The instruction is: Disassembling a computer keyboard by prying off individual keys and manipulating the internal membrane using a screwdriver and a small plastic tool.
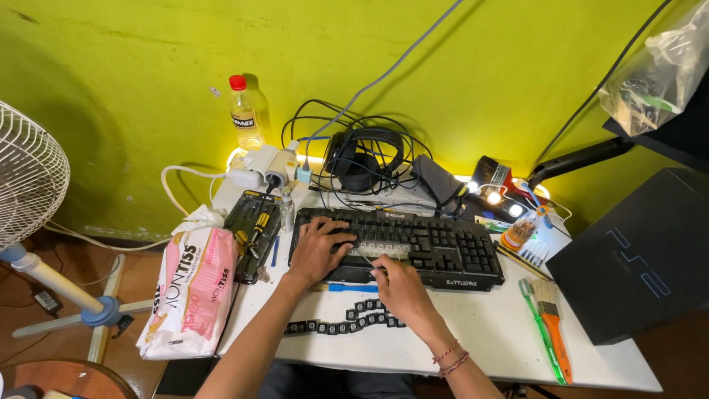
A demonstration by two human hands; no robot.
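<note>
Seen from the head camera, a black keyboard [399, 247] lies across the back half of the white table [487, 332], and everything else sits around it. The left hand [319, 247] rests flat on the keyboard's left end with its fingers spread over the keys, seemingly to pin the board steady. The right hand [399, 287] sits at the keyboard's front edge, fingers curled together toward a thin tool [367, 260] that reaches into the key field; whether they actually pinch it I cannot tell. In the middle of the keyboard a patch shows pale, bare switch bases where caps are missing. The loose black keycaps [343, 319] lie in rows on the table just in front of the keyboard, under the right hand, probably laid out to keep their order. To the keyboard's left lies an open screwdriver set [252, 230], with a pink and white tissue pack [190, 292] beyond it. To its right lie a paintbrush with an orange handle [555, 325] and a green toothbrush [539, 325]. Behind it sit black headphones [363, 159] amid cables.
</note>
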